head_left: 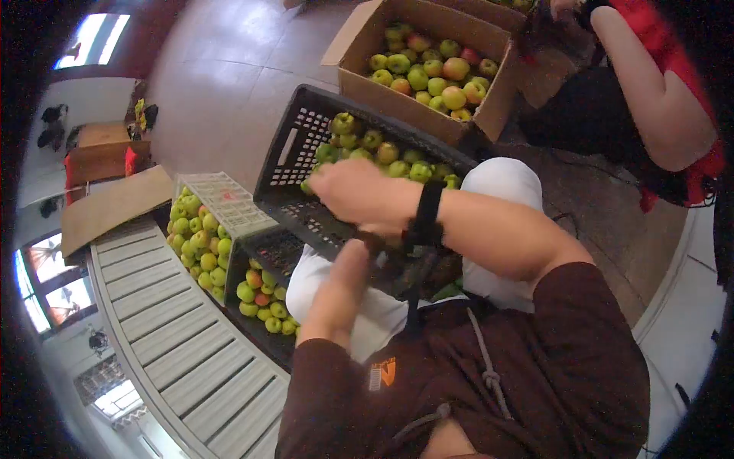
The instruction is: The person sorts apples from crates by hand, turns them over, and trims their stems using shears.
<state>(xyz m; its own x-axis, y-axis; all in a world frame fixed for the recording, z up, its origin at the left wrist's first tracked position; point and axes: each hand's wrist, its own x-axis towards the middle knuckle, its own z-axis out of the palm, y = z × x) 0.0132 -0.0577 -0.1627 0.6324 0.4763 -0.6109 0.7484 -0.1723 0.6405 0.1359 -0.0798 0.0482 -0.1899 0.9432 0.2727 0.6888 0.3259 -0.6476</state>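
Note:
My right hand [355,191], with a black band on its wrist, is over the black plastic crate [277,172]. It is blurred by motion, and its fingertips are near green apples [390,153] in the crate. Whether it holds anything cannot be made out. Below it, my left hand [365,243] is at the crate's near side, by my lap. That hand is dark, blurred and partly covered by my right wrist, so its fingers are hidden. The crate is tilted, with the apples gathered along its far and right parts.
Behind the crate stands an open cardboard box [417,103] of green and reddish apples. More crates of apples [200,241] are at the left, beside a slatted bench [172,329] and a cardboard flap [115,210]. Another person's arm [650,92] is at the upper right.

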